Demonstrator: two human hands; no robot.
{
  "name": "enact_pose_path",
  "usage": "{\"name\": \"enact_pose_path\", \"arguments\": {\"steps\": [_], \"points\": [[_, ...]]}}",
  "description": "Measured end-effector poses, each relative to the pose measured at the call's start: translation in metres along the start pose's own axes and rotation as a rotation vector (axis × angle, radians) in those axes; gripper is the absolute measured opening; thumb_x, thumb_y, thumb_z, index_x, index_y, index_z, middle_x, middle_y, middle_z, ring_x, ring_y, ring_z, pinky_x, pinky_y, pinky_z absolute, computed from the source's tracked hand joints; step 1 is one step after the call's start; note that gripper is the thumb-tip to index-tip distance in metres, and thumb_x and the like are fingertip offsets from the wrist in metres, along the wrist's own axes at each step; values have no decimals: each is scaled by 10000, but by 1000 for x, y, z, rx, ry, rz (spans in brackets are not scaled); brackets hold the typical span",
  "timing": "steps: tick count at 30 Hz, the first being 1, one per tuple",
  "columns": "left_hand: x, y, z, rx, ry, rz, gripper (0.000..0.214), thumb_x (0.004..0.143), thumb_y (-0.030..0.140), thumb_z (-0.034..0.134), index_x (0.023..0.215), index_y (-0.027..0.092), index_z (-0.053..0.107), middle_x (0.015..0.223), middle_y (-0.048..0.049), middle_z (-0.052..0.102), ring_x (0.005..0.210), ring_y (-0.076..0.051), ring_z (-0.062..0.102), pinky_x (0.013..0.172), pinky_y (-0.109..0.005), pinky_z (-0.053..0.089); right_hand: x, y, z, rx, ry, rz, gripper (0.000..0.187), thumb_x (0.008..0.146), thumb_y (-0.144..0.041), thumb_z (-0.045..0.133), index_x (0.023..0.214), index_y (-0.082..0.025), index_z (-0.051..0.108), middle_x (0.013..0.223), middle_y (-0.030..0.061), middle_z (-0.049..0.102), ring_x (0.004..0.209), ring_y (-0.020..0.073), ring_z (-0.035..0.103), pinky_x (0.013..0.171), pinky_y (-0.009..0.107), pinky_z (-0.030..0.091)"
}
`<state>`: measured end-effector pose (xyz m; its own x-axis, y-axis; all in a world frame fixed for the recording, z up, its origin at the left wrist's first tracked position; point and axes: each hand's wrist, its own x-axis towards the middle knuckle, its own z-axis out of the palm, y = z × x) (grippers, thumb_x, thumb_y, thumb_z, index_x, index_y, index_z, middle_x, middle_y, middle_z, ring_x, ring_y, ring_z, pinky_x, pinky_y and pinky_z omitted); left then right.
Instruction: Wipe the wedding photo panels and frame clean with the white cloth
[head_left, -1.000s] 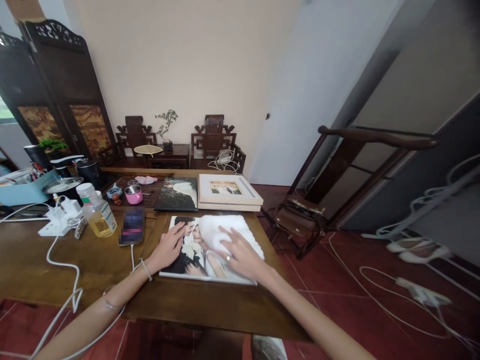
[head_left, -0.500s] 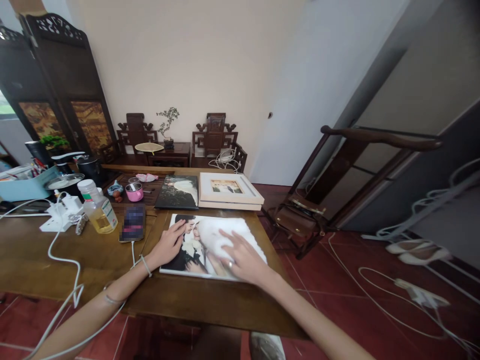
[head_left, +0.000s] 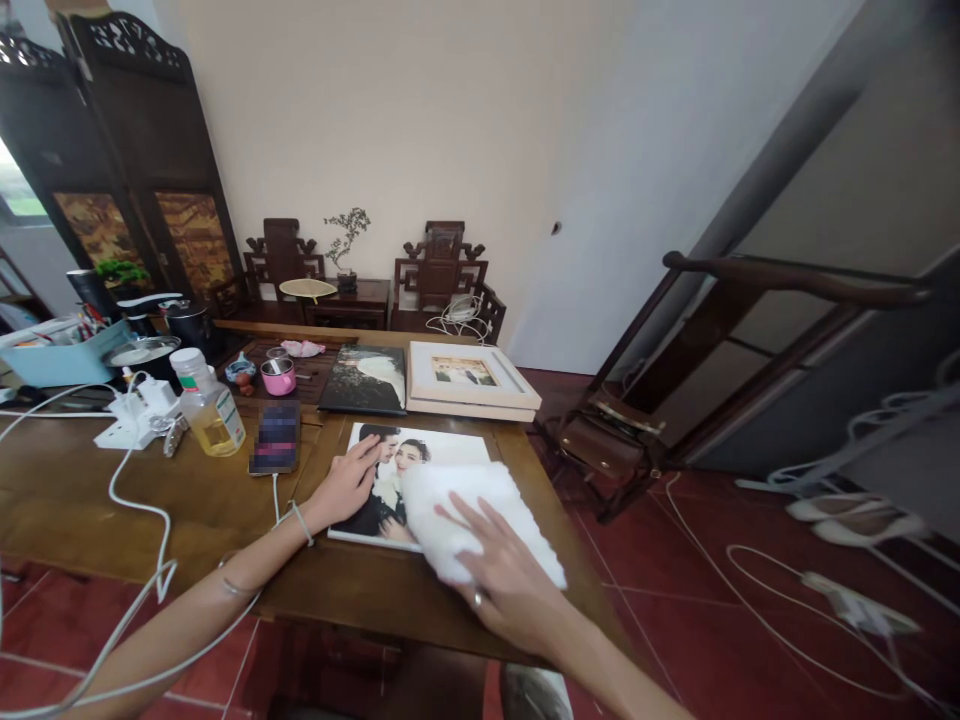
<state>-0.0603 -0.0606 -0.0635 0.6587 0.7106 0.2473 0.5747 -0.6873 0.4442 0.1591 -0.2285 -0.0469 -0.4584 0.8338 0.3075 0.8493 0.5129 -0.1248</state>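
We see L hand [head_left: 345, 487] flat w/ fingers extended on photo panel [head_left: 390, 492], prob. steadying it; R hand [head_left: 510, 570] spread, unclenched, atop white cloth [head_left: 526, 515], prob. for even pressure.

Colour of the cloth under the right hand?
Plain white; the cloth shows best in the current head view, spread beneath the right hand.

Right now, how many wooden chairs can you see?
3. A left back chair and right back chair flank the little tree; a nearer chair, with a brown bag, is on the right. Others may be hidden.
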Motion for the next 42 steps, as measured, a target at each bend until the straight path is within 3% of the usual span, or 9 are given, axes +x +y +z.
{"name": "enact_pose_path", "arguments": {"steps": [5, 14, 18, 24, 27, 31, 35, 38, 42], "points": [[0, 2, -1, -11, -2, -5, 441, 928, 197, 314, 1356, 232, 416, 1476, -92, 337, 1355, -234, 313, 1053, -484, 318, -3, -9, -2, 21, -28, -105, 150, 797, -235, 521, 774, -188, 662, 1417, 81, 429, 1373, 304, 224, 1088, 561, 229], [2, 0, -1, -18, -4, 14, 442, 922, 207, 322, 1351, 225, 427, 1472, -94, 344, 1352, -233, 322, 1067, -473, 305, 64, 77, 5, -82, 31, 226, 321, 928, -297, 400, 1052, -126, 641, 1283, 199, 546, 1303, 295, 379, 1052, 521, 303], [3, -1, 5, -46, 15, 21, 440, 921, 213, 338, 1350, 229, 431, 1465, -86, 359, 1351, -235, 323, 1069, -479, 306, 51, 54, 6, -71, 15, 201, 304, 911, -285, 417, 1001, -125, 659, 1309, 196, 524, 1330, 326, 322, 1056, 559, 278], [7, 2, 1, -58, 21, 17, 440, 889, 199, 385, 1321, 173, 465, 1425, -115, 415, 1320, -236, 371, 1081, -460, 305, 16, -7, 1, 34, -70, -59, 183, 816, -242, 520, 888, -189, 679, 1414, 86, 433, 1375, 303, 219, 1102, 548, 213], [7, 2, -1, -52, 19, 22, 439, 884, 196, 387, 1314, 167, 472, 1426, -116, 411, 1324, -242, 364, 1078, -470, 309, 20, 4, 2, 26, -37, -36, 191, 830, -253, 504, 876, -184, 676, 1390, 102, 463, 1359, 294, 270, 1089, 536, 248], [5, 1, -1, -66, 19, 37, 439, 899, 218, 374, 1330, 194, 457, 1437, -101, 398, 1329, -247, 356, 1067, -502, 316, 39, 51, 5, -42, 35, 135, 286, 902, -311, 439, 913, -146, 673, 1310, 182, 529, 1308, 284, 373, 1070, 496, 291], [6, -3, -3, -74, 28, 82, 425, 906, 240, 391, 1322, 204, 473, 1425, -88, 420, 1327, -233, 361, 1087, -463, 301, 55, 83, 8, -90, 80, 245, 326, 934, -321, 393, 989, -136, 656, 1259, 193, 565, 1293, 287, 396, 1047, 492, 320], [8, -6, -5, -76, 21, 123, 410, 906, 258, 411, 1302, 200, 501, 1419, -82, 430, 1314, -223, 384, 1098, -414, 300, 54, 77, 7, -85, 76, 241, 316, 926, -314, 409, 975, -132, 662, 1259, 200, 564, 1312, 299, 364, 1055, 517, 299], [10, -8, -4, -87, 45, 126, 410, 907, 263, 405, 1299, 196, 506, 1405, -82, 449, 1298, -224, 407, 1094, -408, 313, 38, 33, 4, -4, 8, 103, 230, 862, -265, 488, 936, -170, 685, 1347, 144, 504, 1352, 295, 287, 1090, 538, 231]]}}
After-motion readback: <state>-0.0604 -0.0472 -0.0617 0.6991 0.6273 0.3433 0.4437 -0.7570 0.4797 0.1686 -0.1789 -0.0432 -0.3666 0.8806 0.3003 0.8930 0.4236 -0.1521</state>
